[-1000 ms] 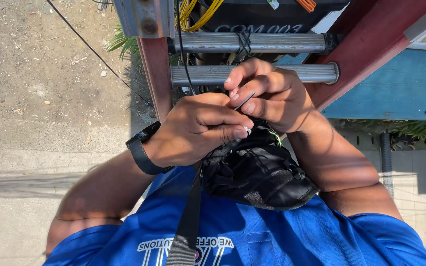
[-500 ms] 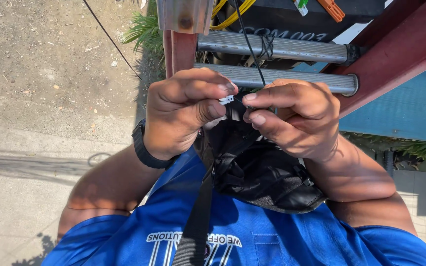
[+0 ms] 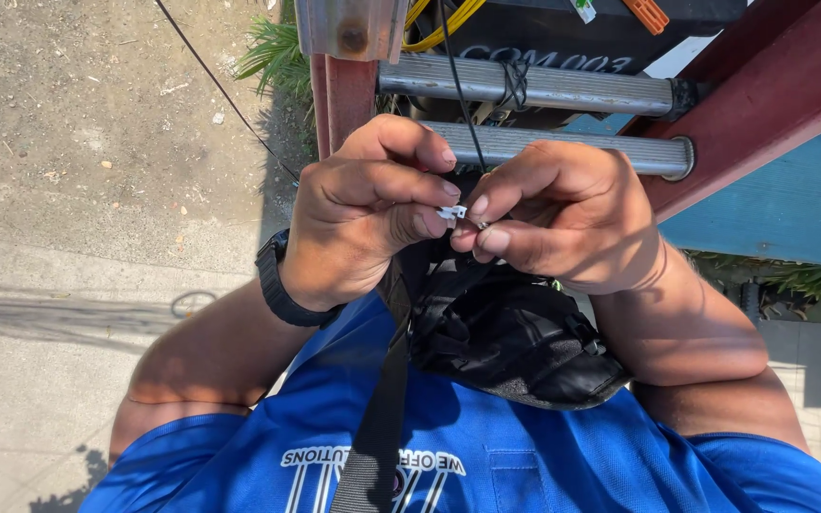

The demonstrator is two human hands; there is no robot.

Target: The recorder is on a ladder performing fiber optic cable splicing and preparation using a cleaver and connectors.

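My left hand (image 3: 363, 214) and my right hand (image 3: 558, 214) meet in front of my chest, fingertips touching. Between them they pinch a small white clip (image 3: 452, 213); my left thumb and forefinger hold it, and my right fingertips press on a tiny part beside it. A thin black cable (image 3: 458, 95) runs down from above to the fingertips. Below the hands a black pouch (image 3: 515, 337) hangs on my chest from a black strap (image 3: 382, 408). A black band (image 3: 279, 285) sits on my left wrist.
I am up a red ladder (image 3: 762, 104) with grey metal rungs (image 3: 563, 85); a black cord is tied round the upper rung. Yellow cables (image 3: 429, 28) and a black box lie behind it. Concrete ground (image 3: 78, 190) is far below at left, a blue wall (image 3: 791, 199) at right.
Both hands have risen out of the black pouch toward the rungs. The fingertips now pinch the small white clip between them, and the view has shifted slightly downward.
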